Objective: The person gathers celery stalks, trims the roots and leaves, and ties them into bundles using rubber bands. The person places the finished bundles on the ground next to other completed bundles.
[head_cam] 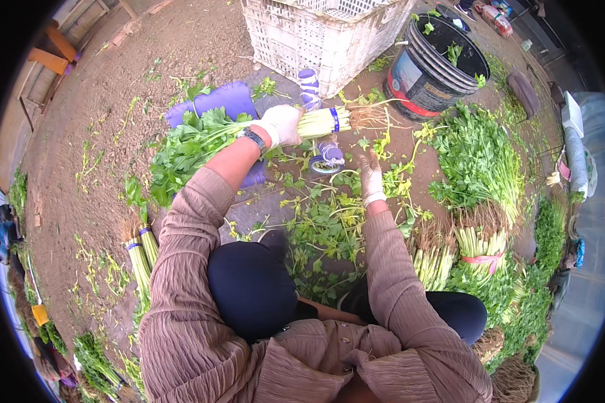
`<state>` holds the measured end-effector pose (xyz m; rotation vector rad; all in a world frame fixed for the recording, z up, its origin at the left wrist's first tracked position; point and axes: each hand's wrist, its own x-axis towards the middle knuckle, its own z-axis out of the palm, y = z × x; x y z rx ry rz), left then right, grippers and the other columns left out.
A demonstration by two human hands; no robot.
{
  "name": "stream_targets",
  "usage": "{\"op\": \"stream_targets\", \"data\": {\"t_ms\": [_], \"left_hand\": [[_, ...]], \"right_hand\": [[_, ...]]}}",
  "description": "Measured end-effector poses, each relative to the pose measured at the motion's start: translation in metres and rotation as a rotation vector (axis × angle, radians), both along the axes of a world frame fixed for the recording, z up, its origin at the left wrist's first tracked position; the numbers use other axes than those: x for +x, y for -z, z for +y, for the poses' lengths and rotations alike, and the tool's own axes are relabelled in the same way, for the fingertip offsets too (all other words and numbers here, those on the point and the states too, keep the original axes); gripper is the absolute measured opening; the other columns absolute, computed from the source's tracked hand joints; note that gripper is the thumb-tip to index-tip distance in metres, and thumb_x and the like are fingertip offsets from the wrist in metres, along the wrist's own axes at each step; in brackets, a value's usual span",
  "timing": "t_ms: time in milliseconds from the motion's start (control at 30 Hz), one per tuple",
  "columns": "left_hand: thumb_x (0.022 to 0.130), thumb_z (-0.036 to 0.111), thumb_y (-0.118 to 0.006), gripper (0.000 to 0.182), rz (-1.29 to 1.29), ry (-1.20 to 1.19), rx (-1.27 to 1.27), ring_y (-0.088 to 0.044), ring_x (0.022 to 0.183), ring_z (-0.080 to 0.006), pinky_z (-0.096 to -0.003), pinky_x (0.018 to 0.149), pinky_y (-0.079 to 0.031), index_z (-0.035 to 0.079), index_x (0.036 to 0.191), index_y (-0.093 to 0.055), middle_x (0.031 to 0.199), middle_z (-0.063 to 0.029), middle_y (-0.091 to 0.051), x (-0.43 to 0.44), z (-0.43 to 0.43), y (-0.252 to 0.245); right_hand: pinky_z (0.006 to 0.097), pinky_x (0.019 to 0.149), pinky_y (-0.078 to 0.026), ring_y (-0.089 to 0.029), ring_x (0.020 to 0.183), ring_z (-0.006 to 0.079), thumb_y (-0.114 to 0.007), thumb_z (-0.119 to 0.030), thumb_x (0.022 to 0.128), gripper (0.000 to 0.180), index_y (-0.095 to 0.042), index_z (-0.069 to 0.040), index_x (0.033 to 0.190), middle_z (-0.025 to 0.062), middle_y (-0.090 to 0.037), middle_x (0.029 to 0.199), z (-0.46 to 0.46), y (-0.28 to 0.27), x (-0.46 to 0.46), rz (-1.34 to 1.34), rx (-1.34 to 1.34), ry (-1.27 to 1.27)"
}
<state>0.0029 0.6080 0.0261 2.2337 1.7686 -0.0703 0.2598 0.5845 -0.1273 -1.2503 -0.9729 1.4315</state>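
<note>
My left hand [282, 125], in a white glove, is closed around the stalks of a celery bunch [315, 122]. A blue band circles the bunch near its brown roots, which point right; its leaves spread left over a purple padded rest [227, 103]. My right hand [370, 176], also gloved, is to the right, below the roots, with its fingers apart and nothing visible in it. Just below the bunch is a purple wrapped post end [329, 150], beside a roll of tape [326, 165]. Loose celery leaves [327, 221] lie on the ground between my arms.
A white plastic crate [302, 43] stands ahead, with a black bucket [428, 75] to its right. Piled celery [479, 156] lies at right, above a bundle tied with pink ribbon [481, 259]. Banded bunches [141, 257] lie at left. People are partly visible at the left edge.
</note>
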Motion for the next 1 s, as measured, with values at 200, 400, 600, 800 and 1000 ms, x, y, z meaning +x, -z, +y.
{"op": "stream_targets", "data": {"t_ms": [200,400,600,800,1000], "left_hand": [[0.071,0.022,-0.074,0.059,0.006,0.001,0.538,-0.067,0.083,-0.0347,-0.0428,0.075,-0.053,0.004,0.123,-0.052,0.092,-0.0167,-0.067,0.011,-0.072,-0.139],[0.078,0.040,-0.073,0.083,-0.255,0.304,0.956,-0.049,0.122,-0.0330,-0.0447,0.106,-0.036,0.007,0.144,-0.035,0.134,-0.0184,-0.048,0.060,-0.166,-0.204],[0.091,0.048,-0.055,0.075,-0.207,0.233,0.756,-0.040,0.134,-0.0349,-0.0508,0.115,-0.021,0.006,0.148,-0.030,0.142,-0.0213,-0.043,0.036,-0.232,-0.149],[0.097,0.053,-0.047,0.064,-0.585,0.274,0.280,-0.064,0.101,-0.0382,-0.0414,0.087,-0.049,-0.004,0.123,-0.055,0.110,-0.0250,-0.065,0.019,-0.234,-0.155],[0.090,0.019,-0.066,0.026,-0.948,0.279,0.530,-0.064,0.079,-0.0170,-0.0281,0.071,-0.050,0.004,0.111,-0.066,0.092,-0.0107,-0.066,0.086,-0.247,-0.185]], "right_hand": [[0.0445,0.112,-0.030,-0.040,0.136,0.0287,-0.062,-0.047,0.091,0.082,-0.022,-0.007,0.151,0.0163,-0.040,0.148,-0.048,-0.189,-0.017,0.311,0.344,-0.324],[0.0413,0.106,-0.040,-0.050,0.121,0.0227,-0.070,-0.058,0.080,0.079,-0.046,-0.007,0.135,0.0084,-0.054,0.128,-0.094,-0.336,-0.046,0.783,0.761,0.011],[0.0390,0.092,-0.050,-0.062,0.099,0.0257,-0.062,-0.077,0.073,0.090,-0.057,0.002,0.115,0.0149,-0.063,0.107,-0.106,-0.399,0.052,0.705,0.899,0.153],[0.0423,0.084,-0.055,-0.066,0.086,0.0290,-0.056,-0.083,0.071,0.095,-0.057,0.002,0.113,0.0168,-0.065,0.099,-0.134,-0.415,0.106,0.589,0.919,0.139],[0.0405,0.079,-0.056,-0.067,0.084,0.0286,-0.054,-0.086,0.068,0.097,-0.057,0.001,0.110,0.0166,-0.065,0.096,-0.149,-0.387,0.106,0.598,0.865,0.203]]}}
